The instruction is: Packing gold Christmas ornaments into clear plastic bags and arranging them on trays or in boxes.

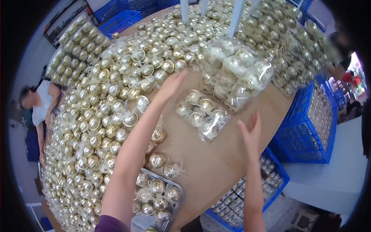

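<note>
Worktop (210, 164): brown, in front of you.
Gold ball heap (92, 127): covers its left side.
Clear ball pack (203, 114): lies on the worktop, right of the heap.
Your left hand (174, 83): empty, fingers extended.
Your right hand (251, 133): empty, thumb spread wide.

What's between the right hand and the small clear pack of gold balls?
Just a bare strip of brown tabletop between the right hand and the small pack, seen in the head view.
</note>
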A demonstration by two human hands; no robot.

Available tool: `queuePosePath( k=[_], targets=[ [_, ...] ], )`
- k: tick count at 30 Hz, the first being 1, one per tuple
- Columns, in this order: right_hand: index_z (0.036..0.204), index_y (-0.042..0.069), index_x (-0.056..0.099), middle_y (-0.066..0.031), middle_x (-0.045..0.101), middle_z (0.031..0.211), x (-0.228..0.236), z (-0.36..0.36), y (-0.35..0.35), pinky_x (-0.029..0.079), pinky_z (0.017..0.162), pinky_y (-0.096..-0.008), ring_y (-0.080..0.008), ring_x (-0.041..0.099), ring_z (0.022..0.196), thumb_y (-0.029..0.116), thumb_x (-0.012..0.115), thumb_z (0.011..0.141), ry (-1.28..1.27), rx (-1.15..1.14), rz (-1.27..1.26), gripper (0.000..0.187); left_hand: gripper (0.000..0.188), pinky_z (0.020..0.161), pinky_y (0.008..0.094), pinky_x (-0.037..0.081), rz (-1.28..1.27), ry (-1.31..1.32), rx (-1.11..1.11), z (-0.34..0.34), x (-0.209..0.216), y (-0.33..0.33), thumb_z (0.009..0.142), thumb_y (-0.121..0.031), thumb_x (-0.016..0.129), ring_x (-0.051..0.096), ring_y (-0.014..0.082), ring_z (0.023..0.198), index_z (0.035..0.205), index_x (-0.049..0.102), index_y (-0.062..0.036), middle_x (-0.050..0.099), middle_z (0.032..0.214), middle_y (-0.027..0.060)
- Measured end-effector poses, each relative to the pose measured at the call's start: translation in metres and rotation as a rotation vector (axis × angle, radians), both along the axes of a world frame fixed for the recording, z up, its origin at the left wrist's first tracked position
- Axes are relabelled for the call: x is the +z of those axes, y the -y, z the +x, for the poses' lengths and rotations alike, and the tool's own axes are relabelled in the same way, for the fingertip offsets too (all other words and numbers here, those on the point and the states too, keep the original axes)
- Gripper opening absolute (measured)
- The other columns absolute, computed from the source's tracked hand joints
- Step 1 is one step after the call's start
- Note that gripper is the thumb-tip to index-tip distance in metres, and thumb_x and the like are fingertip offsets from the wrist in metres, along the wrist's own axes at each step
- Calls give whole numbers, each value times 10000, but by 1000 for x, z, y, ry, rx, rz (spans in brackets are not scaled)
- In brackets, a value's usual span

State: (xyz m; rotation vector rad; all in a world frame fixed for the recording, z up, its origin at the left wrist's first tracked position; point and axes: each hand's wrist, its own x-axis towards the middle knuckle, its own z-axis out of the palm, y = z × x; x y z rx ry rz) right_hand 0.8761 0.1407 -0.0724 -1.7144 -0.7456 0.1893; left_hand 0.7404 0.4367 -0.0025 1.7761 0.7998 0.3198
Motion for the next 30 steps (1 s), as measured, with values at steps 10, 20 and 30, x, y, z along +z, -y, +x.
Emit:
queuePosePath(
  k=[10,20,30],
  targets=[
    [1475,59,-59,-170,366,1343,38,-77,-24,516,725,-257,-179,580,930,153,773,773,-474,141,93,1093,674,884,341,483,-357,416,257,-64,-17,120,846,-224,702,565,224,1113,1384,332,-56,531,1247,163],
    [1468,41,201,-137,220,1529,79,-110,33,216,1141,-410,-281,217,1419,-34,641,820,-277,419,323,787,706,1108,433,300,-74,503,-179,-124,26,187,797,-65,725,362,281,1345,1364,307,-114,367,1425,125],
    [1486,113,211,-144,412,1420,64,-136,185,361,1031,-357,-230,498,1217,223,541,954,-539,8,82,635,503,967,332,394,263,290,60,-128,23,176,867,-186,680,498,207,1129,1279,435,-36,482,1266,123]
  ],
)
